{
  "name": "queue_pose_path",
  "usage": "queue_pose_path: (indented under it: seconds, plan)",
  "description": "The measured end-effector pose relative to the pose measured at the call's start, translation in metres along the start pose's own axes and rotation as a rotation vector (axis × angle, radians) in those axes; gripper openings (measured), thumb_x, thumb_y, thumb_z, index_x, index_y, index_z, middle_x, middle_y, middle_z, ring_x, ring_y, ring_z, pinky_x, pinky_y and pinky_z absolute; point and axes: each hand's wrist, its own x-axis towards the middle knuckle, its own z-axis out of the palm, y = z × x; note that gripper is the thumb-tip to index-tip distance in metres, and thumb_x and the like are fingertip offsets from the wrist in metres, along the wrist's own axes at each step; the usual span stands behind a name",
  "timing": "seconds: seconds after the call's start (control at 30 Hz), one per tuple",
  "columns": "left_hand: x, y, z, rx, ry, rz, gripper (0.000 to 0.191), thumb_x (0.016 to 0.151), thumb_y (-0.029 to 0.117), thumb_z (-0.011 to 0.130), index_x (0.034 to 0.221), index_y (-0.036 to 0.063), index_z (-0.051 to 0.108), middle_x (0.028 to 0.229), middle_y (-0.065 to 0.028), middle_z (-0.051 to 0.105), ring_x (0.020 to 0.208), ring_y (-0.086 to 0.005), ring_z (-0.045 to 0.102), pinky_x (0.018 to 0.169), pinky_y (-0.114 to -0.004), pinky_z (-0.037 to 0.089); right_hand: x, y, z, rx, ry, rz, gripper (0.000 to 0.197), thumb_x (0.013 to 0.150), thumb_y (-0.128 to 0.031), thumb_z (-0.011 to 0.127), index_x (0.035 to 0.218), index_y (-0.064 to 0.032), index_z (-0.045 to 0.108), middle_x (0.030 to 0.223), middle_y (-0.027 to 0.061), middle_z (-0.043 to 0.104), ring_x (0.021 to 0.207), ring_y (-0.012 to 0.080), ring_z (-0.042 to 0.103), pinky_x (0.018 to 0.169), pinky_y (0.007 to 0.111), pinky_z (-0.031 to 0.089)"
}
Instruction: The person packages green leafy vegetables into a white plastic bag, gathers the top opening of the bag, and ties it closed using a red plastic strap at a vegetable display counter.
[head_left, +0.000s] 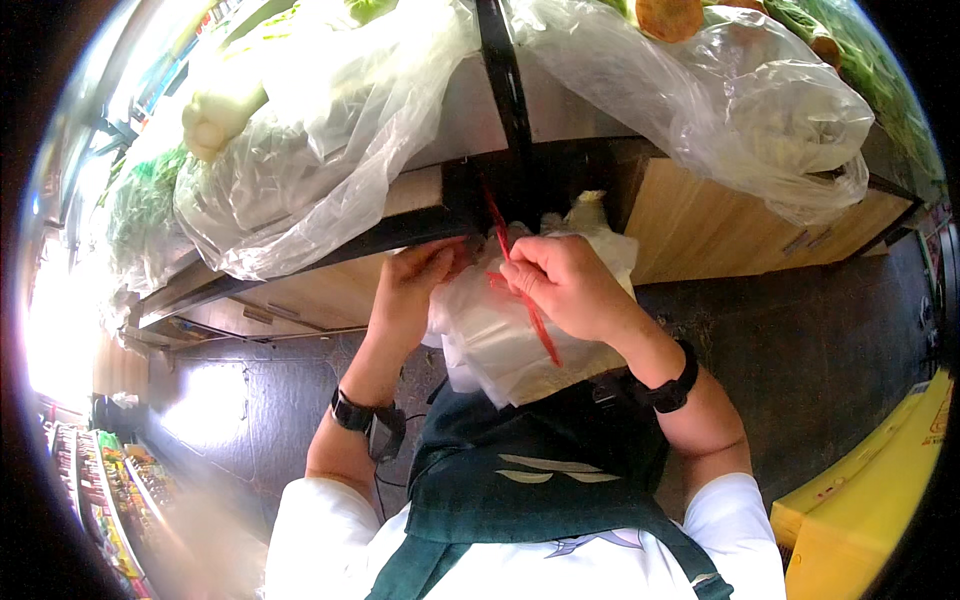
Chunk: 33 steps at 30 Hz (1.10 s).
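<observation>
A bundle of thin white plastic bags (517, 352) hangs in front of my apron, below the black frame of a produce stand. My right hand (559, 281) pinches a red plastic string (540, 330) between thumb and fingers; one part of the string runs up towards the dark frame and a loose end lies down over the bags. My left hand (431, 266) is at the upper left side of the bundle, fingers curled near the frame's edge. Its fingertips are in shadow, so what it grips is unclear.
Vegetables in clear plastic bags (300, 172) lie on the stand at left, and more clear plastic (787, 127) with carrots (669, 16) and greens overhangs it at right. Wooden cabinet doors (750, 217) are below. A yellow container (862, 480) stands at lower right, stocked shelves (112, 487) at lower left.
</observation>
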Motion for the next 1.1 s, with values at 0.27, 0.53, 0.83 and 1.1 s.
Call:
queue_pose_path:
  seconds: [0.27, 0.53, 0.83, 1.1]
  plan:
    - [0.072, -0.021, 0.002, -0.723, -0.221, -0.335, 0.022, 0.089, 0.009, 0.052, 0.107, -0.0012, 0.058, 0.091, -0.0117, 0.065, 0.076, -0.0161, 0.061, 0.061, -0.024, 0.049, -0.003, -0.006, 0.012, -0.474, 0.047, -0.130, 0.020, 0.086, -0.017, 0.059, 0.074, -0.0013, 0.055, 0.066, 0.0207, 0.057, 0.063, 0.0374, 0.059, 0.054, 0.041, 0.043]
    - [0.086, -0.048, -0.018, -0.516, -0.403, -0.208, 0.021, 0.089, 0.018, 0.054, 0.103, 0.0040, 0.060, 0.074, -0.0019, 0.056, 0.063, -0.0116, 0.050, 0.061, -0.021, 0.042, 0.003, -0.003, -0.010, -0.229, 0.066, -0.016, 0.019, 0.089, -0.016, 0.056, 0.093, 0.0019, 0.063, 0.077, 0.0136, 0.065, 0.066, 0.0147, 0.061, 0.058, 0.029, 0.046]
    - [0.063, -0.041, 0.006, -0.633, -0.106, -0.235, 0.015, 0.083, 0.024, 0.063, 0.087, 0.0095, 0.061, 0.083, -0.0011, 0.061, 0.071, -0.0127, 0.054, 0.065, -0.026, 0.044, 0.049, 0.023, 0.005, -0.689, 0.102, -0.308, 0.039, 0.081, -0.014, 0.056, 0.115, 0.0046, 0.051, 0.068, 0.0195, 0.062, 0.060, 0.0356, 0.062, 0.053, 0.048, 0.048]
    - [0.062, -0.069, -0.022, -0.011, -0.399, -0.026, 0.035, 0.082, 0.008, 0.061, 0.115, 0.0018, 0.054, 0.112, -0.0092, 0.058, 0.105, -0.0181, 0.053, 0.092, -0.030, 0.042, 0.058, 0.025, 0.019, -0.977, 0.073, -0.161, 0.041, 0.076, -0.021, 0.059, 0.104, 0.0086, 0.052, 0.065, 0.0209, 0.060, 0.059, 0.0363, 0.061, 0.053, 0.046, 0.048]
